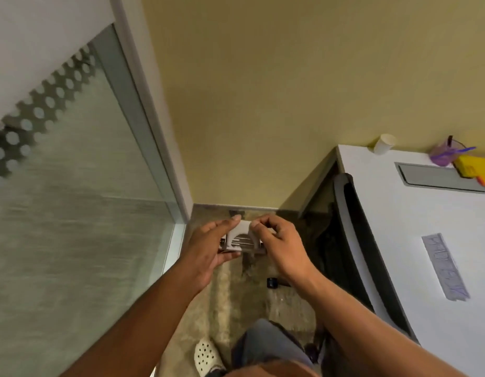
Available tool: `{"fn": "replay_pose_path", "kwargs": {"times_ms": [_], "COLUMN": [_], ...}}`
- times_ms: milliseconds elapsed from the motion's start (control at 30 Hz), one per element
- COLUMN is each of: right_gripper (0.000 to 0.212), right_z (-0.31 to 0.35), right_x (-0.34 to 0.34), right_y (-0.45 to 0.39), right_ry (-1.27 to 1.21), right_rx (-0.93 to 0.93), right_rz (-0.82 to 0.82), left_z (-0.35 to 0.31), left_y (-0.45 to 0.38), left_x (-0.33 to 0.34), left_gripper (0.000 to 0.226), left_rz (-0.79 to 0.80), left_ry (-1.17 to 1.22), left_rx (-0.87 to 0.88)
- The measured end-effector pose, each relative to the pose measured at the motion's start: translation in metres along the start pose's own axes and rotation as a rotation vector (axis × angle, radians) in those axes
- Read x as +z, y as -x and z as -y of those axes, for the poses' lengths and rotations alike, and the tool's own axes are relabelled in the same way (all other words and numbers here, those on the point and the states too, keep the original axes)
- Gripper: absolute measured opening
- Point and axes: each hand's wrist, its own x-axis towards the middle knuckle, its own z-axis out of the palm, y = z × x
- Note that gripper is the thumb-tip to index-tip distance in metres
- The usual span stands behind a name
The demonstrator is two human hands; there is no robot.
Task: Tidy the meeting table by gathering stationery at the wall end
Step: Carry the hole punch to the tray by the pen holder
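I hold a small white and clear box (240, 239), apparently a box of staples or clips, in front of me above the floor. My left hand (208, 248) grips it from the left, thumb beneath and fingers over its top. My right hand (279, 246) pinches its right top edge with curled fingers. The white meeting table (415, 240) stands to my right. At its wall end sit a purple pen holder (444, 155) with pens, a yellow box (471, 165) and a white paper cup (384, 144).
A glass partition (72, 213) with a dotted band runs along my left. The yellow wall (290, 91) is straight ahead. A dark office chair (353, 240) stands pushed in against the table edge. A grey cable hatch (440, 176) and a scribbled paper strip (444, 266) lie on the table.
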Motion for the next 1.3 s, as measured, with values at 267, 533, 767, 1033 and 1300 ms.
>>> {"fn": "replay_pose_path", "kwargs": {"times_ms": [267, 533, 767, 1033, 1300], "right_gripper": [0.013, 0.014, 0.021, 0.026, 0.029], "right_z": [0.028, 0.042, 0.04, 0.037, 0.044], "right_x": [-0.032, -0.079, -0.117, -0.171, -0.226], "right_y": [-0.105, -0.207, -0.264, -0.325, -0.371], "right_ry": [0.045, 0.063, 0.158, 0.119, 0.038], "right_rx": [0.077, 0.077, 0.129, 0.305, 0.415], "right_rz": [-0.163, -0.251, -0.331, -0.591, -0.836], "left_z": [-0.07, -0.135, -0.161, -0.186, -0.212], "left_y": [-0.116, -0.218, -0.284, -0.366, -0.43], "left_x": [0.05, 0.112, 0.162, 0.24, 0.314], "left_gripper": [0.049, 0.032, 0.029, 0.066, 0.033], "left_rz": [0.169, 0.265, 0.392, 0.608, 0.938], "left_ry": [-0.081, -0.212, -0.266, -0.347, -0.517], "left_rx": [-0.031, -0.038, -0.131, -0.25, -0.322]}}
